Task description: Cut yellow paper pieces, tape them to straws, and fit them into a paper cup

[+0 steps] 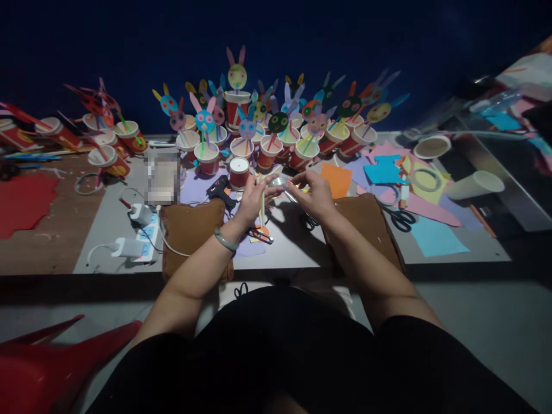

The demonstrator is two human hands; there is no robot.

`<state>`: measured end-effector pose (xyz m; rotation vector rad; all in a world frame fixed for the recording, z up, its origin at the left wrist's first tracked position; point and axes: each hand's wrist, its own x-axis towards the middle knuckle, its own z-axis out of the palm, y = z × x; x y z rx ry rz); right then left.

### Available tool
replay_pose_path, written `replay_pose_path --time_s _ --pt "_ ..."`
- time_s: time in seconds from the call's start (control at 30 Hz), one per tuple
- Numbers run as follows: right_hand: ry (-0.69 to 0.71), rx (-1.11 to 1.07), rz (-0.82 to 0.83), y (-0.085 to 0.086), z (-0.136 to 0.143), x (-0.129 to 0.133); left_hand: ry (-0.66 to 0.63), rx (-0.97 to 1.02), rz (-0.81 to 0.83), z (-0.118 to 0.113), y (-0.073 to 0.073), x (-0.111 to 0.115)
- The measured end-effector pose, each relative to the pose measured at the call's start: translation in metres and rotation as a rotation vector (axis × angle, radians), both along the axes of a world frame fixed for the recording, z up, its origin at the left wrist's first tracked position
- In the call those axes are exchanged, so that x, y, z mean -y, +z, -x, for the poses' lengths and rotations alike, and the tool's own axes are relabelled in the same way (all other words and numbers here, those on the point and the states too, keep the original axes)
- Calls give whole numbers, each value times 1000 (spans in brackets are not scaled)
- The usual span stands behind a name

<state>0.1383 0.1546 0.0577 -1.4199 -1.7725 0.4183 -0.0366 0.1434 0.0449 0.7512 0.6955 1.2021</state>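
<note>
My left hand (pixel 252 201) is closed around a pale yellowish stick (pixel 262 211) that stands upright between its fingers. Its fingertips also reach a clear roll of tape (pixel 278 182). From the other side my right hand (pixel 313 194) grips that roll with bent fingers. Left of my hands lie a black glue gun (pixel 221 190) and an upside-down paper cup (pixel 238 171). Below the left hand are a dark clip-like tool (pixel 259 234) and small paper scraps. Partly hidden by the right hand, black scissor handles (pixel 309 222) show on the table.
Behind my hands stand several red paper cups (pixel 271 150) with paper rabbit heads. Brown cushions (pixel 190 227) lie under both forearms. A power strip (pixel 150 238) with plugged chargers is at left. Coloured paper (pixel 437 234), black scissors (pixel 399 218) and a lying cup (pixel 478 185) are at right.
</note>
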Motion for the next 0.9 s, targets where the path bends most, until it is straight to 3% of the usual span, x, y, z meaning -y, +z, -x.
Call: replay_pose_path --time_s 0.17,0.4,0.63,0.9 --pt "72 -302 145 -4 8 -21 16 -15 -89 0 -5 0" --pt "154 -763 409 -8 16 -30 85 -23 -239 -4 -18 -3" --pt "170 -952 592 -12 15 -30 108 -211 -428 -3 -32 -4" --pt "125 -950 556 -15 8 -27 110 -510 -669 0 -36 -1"
